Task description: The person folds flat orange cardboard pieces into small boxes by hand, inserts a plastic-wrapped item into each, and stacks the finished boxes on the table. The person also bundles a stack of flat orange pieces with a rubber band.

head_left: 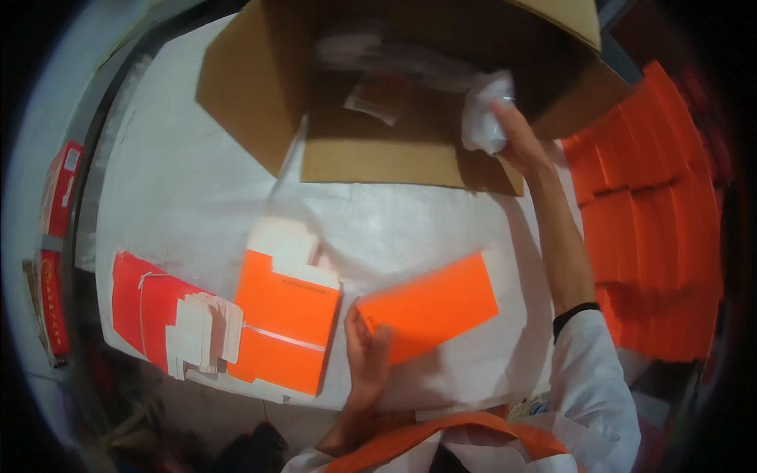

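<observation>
My left hand is closed on the left end of a flat orange carton, tilted a little above the table. My right hand reaches to the front of an open cardboard box. Its fingers are wrapped round a white item in clear plastic, whose kind I cannot make out. Inside the box lies a small clear plastic packet, and more pale plastic-wrapped things sit farther back, blurred. Left of my left hand stands a tied bundle of orange cartons.
A tied bundle of red cartons lies at the left on the white-covered table. Rows of orange cartons fill the right side. Red boxes sit beyond the table's left edge. The cardboard box's flaps stick out toward both sides.
</observation>
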Motion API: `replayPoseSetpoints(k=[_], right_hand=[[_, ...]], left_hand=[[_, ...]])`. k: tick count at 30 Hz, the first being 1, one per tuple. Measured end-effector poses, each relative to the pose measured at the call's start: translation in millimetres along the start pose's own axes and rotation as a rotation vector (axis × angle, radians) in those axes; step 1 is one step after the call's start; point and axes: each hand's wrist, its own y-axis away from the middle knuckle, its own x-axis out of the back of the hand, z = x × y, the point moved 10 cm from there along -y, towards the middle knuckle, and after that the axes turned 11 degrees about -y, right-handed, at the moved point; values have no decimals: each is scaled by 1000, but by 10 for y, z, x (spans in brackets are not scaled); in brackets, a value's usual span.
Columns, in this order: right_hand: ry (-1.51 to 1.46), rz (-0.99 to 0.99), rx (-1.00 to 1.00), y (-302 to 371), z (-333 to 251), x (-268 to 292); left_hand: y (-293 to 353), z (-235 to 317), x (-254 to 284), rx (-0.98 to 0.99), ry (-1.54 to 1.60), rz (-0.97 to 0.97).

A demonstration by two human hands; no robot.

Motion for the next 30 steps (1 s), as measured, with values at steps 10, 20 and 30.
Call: replayPoseSetpoints(k=[10,20,30], right_hand=[[-811,185,259,1795,478,634],[-862,431,460,2638,508,851],[-860,440,297,2933,734,813]], left_hand=[[194,115,-161,-48,101,97],[466,96,-304,-141,21,29],[530,114,-268,-233,140,33]])
